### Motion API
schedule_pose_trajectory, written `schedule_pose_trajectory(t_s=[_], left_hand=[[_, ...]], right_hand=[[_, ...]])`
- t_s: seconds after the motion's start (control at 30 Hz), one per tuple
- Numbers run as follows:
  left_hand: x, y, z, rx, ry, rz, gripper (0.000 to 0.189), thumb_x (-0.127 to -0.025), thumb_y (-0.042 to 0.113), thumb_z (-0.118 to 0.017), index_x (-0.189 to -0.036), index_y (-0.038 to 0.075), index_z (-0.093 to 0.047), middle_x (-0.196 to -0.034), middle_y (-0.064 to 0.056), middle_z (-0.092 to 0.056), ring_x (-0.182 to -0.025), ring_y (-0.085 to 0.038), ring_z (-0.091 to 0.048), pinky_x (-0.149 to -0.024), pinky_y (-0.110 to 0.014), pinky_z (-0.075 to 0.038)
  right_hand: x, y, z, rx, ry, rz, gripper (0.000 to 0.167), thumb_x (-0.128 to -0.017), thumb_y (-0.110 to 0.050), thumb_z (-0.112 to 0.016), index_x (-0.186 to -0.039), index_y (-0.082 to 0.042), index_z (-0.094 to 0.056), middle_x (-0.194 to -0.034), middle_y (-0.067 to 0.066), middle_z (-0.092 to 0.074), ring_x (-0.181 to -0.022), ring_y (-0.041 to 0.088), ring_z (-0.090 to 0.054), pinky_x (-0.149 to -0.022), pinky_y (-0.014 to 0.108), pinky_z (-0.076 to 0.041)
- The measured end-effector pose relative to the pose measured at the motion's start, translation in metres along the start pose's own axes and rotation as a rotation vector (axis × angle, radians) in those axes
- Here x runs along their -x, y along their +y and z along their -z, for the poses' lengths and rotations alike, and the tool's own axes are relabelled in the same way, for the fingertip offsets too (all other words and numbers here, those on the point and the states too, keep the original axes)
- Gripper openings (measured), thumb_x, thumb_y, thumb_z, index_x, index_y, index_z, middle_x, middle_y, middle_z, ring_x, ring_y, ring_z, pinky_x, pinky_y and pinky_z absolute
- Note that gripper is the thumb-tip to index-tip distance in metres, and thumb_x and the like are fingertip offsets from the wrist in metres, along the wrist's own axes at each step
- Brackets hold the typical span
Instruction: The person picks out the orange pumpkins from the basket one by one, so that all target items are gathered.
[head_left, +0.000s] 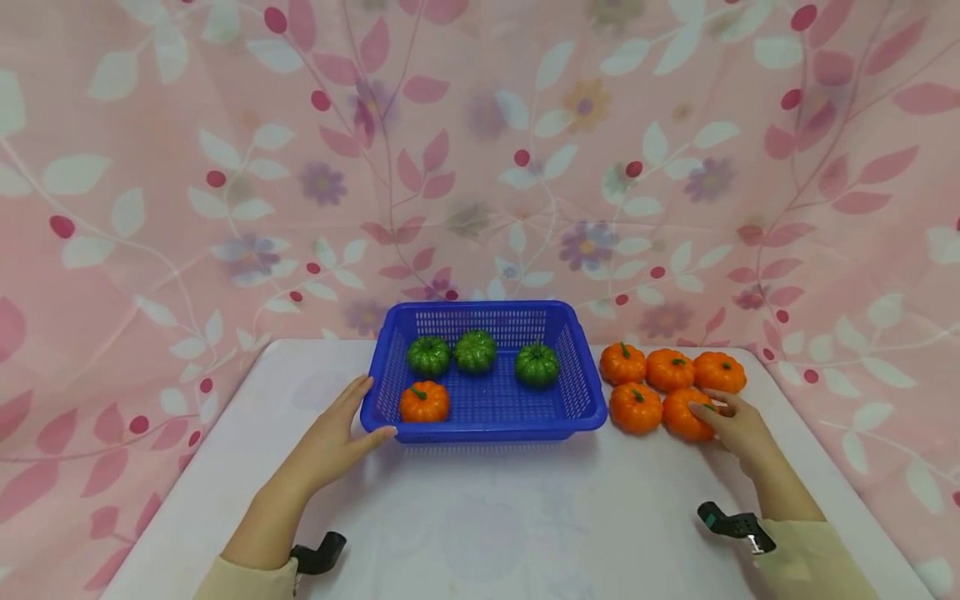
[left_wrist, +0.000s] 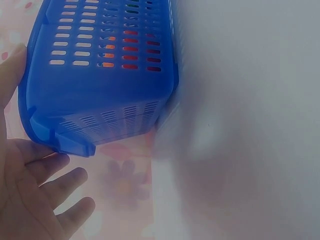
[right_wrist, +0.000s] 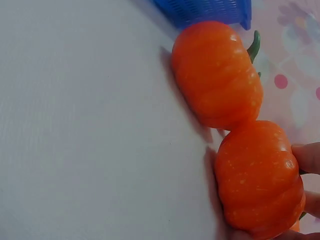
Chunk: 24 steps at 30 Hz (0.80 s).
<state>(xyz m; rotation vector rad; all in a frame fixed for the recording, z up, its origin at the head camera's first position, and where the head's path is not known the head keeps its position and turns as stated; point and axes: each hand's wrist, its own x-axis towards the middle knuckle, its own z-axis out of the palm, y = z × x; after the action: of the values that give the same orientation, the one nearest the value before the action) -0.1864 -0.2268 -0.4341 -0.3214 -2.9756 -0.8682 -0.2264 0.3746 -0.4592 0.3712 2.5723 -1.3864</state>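
In the head view a blue plastic basket [head_left: 487,432] stands on the white table. Inside it lie three green pumpkins, one of them at the right [head_left: 537,366], and a small orange pumpkin [head_left: 424,402] in the front left corner. My left hand [head_left: 330,442] rests at the basket's left front corner, its fingers spread and fairly straight along the rim. On the right, my right hand [head_left: 738,425] has its fingers and thumb around the front right orange pumpkin [right_wrist: 261,180] of a group, which is still on the table. Its stem is partly hidden by the fingers.
Other orange pumpkins stand close around the held one: one beside it [head_left: 636,408] and three in a row behind, such as the middle one [head_left: 670,370]. A floral pink cloth [head_left: 480,167] hangs behind the table [head_left: 480,517]. Each wrist wears a black camera mount.
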Motion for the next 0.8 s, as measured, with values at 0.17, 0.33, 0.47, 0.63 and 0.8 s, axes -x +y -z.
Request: schedule_pose_trajectory(t_s=[0.17,0.33,0.47,0.63,0.8], left_hand=[[-0.0003,-0.0009,-0.0003,-0.005,-0.003,0.002,0.104,-0.087,0.071,-0.059,-0.159,0.005,-0.023,-0.164,-0.018,-0.020,-0.145,-0.046,-0.028,-0.112,-0.065,-0.027],[0.0003,-0.0014,0.0001,-0.014,-0.003,0.004,0.104,-0.087,0.071,-0.058,-0.159,0.005,-0.022,-0.164,-0.018,-0.020,-0.145,-0.046,-0.028,-0.112,-0.065,-0.028],[0.0001,-0.0007,0.0000,-0.015,0.001,-0.004,0.103,-0.088,0.069,-0.059,-0.159,0.005,-0.023,-0.164,-0.019,-0.020,-0.145,-0.046,-0.029,-0.111,-0.065,-0.028],[0.0008,0.0002,0.0000,-0.010,0.006,-0.002,0.103,-0.088,0.069,-0.060,-0.159,0.005,-0.023,-0.164,-0.019,-0.020,-0.145,-0.046,-0.028,-0.111,-0.065,-0.028],[0.0004,0.0020,0.0012,-0.009,0.004,-0.008,0.101,-0.089,0.065,-0.061,-0.159,0.004,-0.023,-0.164,-0.019,-0.020,-0.145,-0.046,-0.028,-0.112,-0.065,-0.027]], right_hand=[[-0.0016,0.0014,-0.0018,0.004,0.001,-0.026,0.088,-0.099,-0.057,-0.051,-0.155,0.004,-0.021,-0.147,0.039,-0.024,-0.124,0.050,-0.039,-0.099,0.051,-0.051],[-0.0019,0.0008,-0.0024,0.007,-0.008,-0.032,0.092,-0.098,-0.061,-0.049,-0.155,0.004,-0.019,-0.148,0.041,-0.021,-0.127,0.052,-0.036,-0.102,0.055,-0.047],[-0.0025,0.0003,-0.0023,0.012,-0.005,-0.020,0.090,-0.099,-0.059,-0.049,-0.156,0.004,-0.019,-0.148,0.040,-0.023,-0.126,0.051,-0.036,-0.102,0.054,-0.048],[-0.0046,0.0004,-0.0020,0.020,-0.003,0.004,0.087,-0.100,-0.055,-0.050,-0.155,0.005,-0.020,-0.145,0.038,-0.027,-0.123,0.049,-0.039,-0.099,0.051,-0.051],[-0.0061,0.0003,0.0002,0.037,-0.014,0.014,0.090,-0.100,-0.057,-0.049,-0.156,0.004,-0.017,-0.146,0.041,-0.024,-0.123,0.051,-0.039,-0.098,0.051,-0.052]])
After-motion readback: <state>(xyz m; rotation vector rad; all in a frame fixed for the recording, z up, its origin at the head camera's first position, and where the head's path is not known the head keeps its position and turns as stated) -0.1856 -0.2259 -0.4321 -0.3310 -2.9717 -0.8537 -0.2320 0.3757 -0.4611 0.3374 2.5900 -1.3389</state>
